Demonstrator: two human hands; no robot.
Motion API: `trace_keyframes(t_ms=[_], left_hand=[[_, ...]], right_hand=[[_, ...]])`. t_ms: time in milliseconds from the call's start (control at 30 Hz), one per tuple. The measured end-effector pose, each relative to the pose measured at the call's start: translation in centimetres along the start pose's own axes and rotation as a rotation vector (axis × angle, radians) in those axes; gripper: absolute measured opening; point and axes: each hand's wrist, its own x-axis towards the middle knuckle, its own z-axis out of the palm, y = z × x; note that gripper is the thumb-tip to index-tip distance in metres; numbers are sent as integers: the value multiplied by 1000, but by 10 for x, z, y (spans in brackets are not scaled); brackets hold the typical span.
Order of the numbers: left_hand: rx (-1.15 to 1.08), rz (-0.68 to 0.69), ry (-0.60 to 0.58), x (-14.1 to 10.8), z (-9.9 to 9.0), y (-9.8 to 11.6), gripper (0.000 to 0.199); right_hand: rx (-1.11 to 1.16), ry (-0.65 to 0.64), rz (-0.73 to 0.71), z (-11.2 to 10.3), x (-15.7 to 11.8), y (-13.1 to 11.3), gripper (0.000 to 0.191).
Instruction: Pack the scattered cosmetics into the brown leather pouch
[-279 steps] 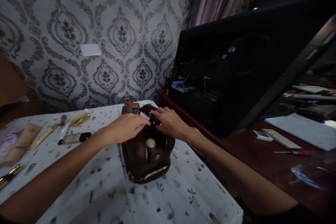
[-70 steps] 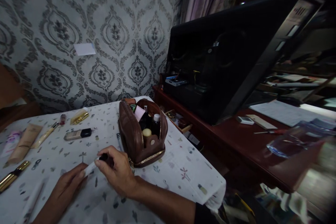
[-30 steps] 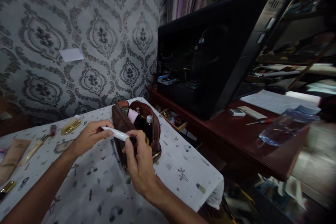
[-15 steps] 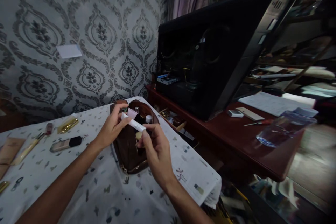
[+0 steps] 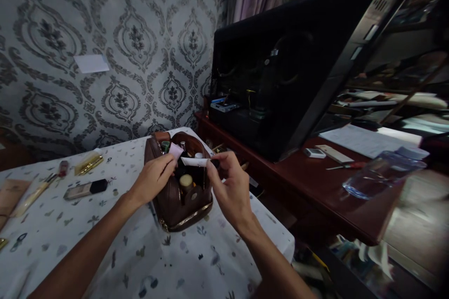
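Note:
A brown cosmetic bag [image 5: 182, 212] stands unzipped on the cloth-covered table. My right hand [image 5: 229, 187] pinches one end of a small white tube [image 5: 194, 162], which lies level over the bag's opening. My left hand [image 5: 150, 180] is closed at the bag's left rim, its fingertips partly hidden and close against a pale pink item [image 5: 176, 151]. Inside the bag show a round jar with a cream-coloured lid [image 5: 186, 181], a white cap [image 5: 198, 155] and a green item [image 5: 165, 146].
Left on the patterned tablecloth [image 5: 115, 238] lie a foundation bottle with a black cap [image 5: 86, 189], a gold-coloured packet [image 5: 88, 163] and brushes [image 5: 37, 196]. A black computer case [image 5: 266, 88] and a clear water bottle [image 5: 382, 175] occupy the red-brown desk [image 5: 298, 187].
My right hand has moved right and slightly up with the white tube. My left hand has let go of the tube's other end and come down onto the bag's rim.

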Motion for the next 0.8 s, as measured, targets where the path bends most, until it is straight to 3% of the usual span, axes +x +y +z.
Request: trace_keyframes(t_ms=[133, 367, 800], left_hand=[[31, 137, -134, -2, -4, -5, 48], [112, 168, -302, -6, -12, 0, 56], [73, 128, -298, -4, -13, 4, 51]], right_hand=[[-88, -23, -75, -2, 6, 7, 9], [-169, -54, -145, 1, 14, 12, 12], [-403, -253, -165, 6, 36, 14, 14]])
